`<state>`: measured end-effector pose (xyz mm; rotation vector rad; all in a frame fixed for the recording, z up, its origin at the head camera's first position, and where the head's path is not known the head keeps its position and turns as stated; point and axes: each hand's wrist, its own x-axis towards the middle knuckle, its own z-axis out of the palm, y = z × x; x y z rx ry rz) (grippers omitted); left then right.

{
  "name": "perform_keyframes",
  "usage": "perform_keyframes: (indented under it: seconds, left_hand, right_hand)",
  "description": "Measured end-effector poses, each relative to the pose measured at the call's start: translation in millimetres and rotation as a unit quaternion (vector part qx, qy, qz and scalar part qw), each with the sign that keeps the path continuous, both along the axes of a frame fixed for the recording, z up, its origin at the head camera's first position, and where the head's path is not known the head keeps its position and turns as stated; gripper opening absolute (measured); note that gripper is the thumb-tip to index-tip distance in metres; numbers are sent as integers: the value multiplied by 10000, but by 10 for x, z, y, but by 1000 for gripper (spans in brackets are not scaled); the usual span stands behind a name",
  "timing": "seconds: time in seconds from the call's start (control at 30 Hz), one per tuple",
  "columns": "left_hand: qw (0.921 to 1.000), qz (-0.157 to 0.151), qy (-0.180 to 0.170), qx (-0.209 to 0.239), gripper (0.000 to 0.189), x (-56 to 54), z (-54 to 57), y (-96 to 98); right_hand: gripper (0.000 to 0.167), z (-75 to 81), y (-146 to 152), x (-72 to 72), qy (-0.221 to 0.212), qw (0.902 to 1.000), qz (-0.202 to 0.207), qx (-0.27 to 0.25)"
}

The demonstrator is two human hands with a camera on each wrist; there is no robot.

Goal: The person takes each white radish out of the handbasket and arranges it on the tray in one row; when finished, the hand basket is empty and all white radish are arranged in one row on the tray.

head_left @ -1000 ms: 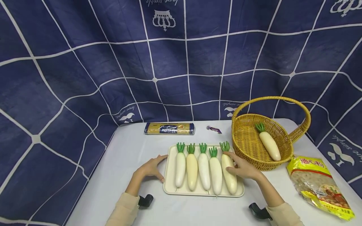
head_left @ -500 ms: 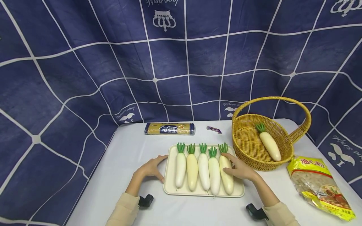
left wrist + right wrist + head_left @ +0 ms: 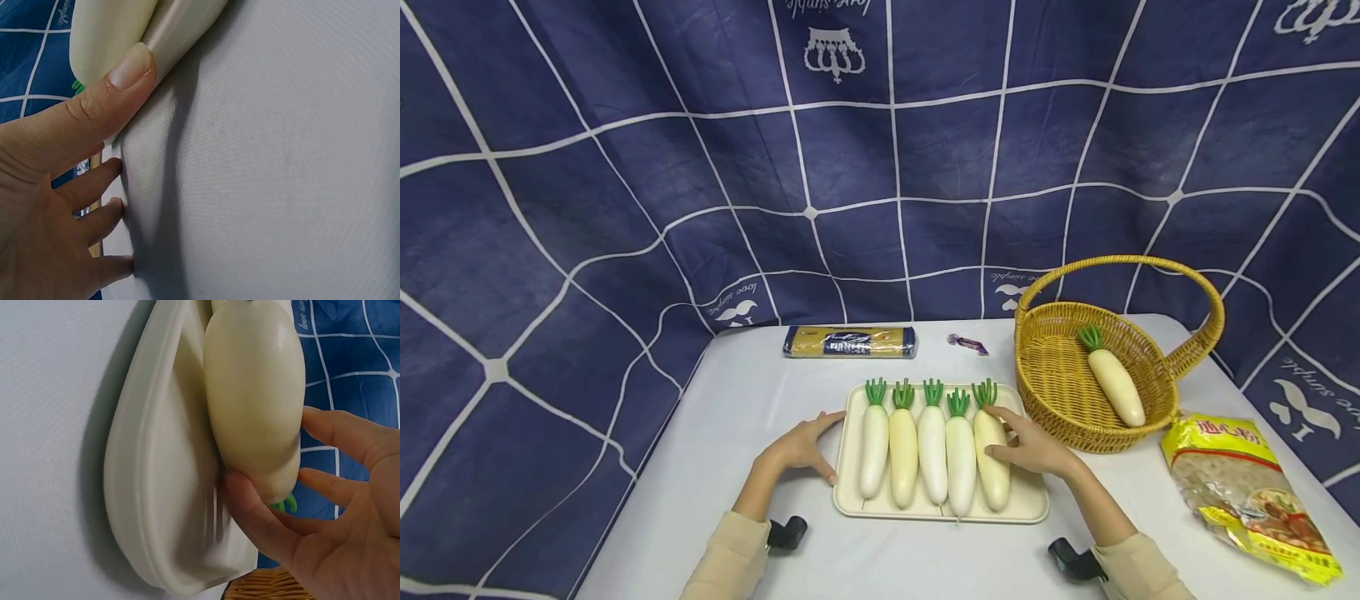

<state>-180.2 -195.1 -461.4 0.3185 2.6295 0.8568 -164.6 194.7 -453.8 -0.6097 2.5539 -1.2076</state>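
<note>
Several white radishes with green tops lie side by side on a cream rectangular tray (image 3: 1030,502) in the head view. My right hand (image 3: 1037,446) holds the rightmost radish (image 3: 993,477) between thumb and fingers. The right wrist view shows my thumb (image 3: 253,506) on one side of this radish (image 3: 256,394) and fingers on its other side. At the tray's left end is my left hand (image 3: 796,448), fingers spread. Its thumb (image 3: 128,69) rests against the tray's rim (image 3: 187,28) in the left wrist view. The leftmost radish (image 3: 874,454) lies just inside that end.
Behind the tray's right end stands a wicker basket (image 3: 1045,367) with one radish (image 3: 1116,385) inside. A yellow food bag (image 3: 1247,492) lies at the right. A gold-and-blue pack (image 3: 850,342) and a small purple-wrapped item (image 3: 967,343) lie at the back, before a blue curtain (image 3: 940,233).
My right hand has moved left with the rightmost radish, and the whole row has shifted left on the tray, closer together. The left hand and the tray have stayed in place.
</note>
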Motion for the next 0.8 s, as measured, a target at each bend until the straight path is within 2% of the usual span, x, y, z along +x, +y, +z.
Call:
perform_keyframes:
  seconds: [0.2, 0.6, 0.8]
  left_hand:
    - [10000, -4, -9, -17, 109, -7, -2, -3]
    - [9999, 60, -21, -99, 110, -9, 6, 5]
    - [9999, 51, -3, -130, 109, -2, 11, 12]
  right_hand:
    - [67, -8, -7, -15, 175, 9998, 50, 95]
    - [66, 13, -19, -31, 214, 9997, 14, 134]
    - [66, 23, -7, -16, 147, 9999, 67, -53]
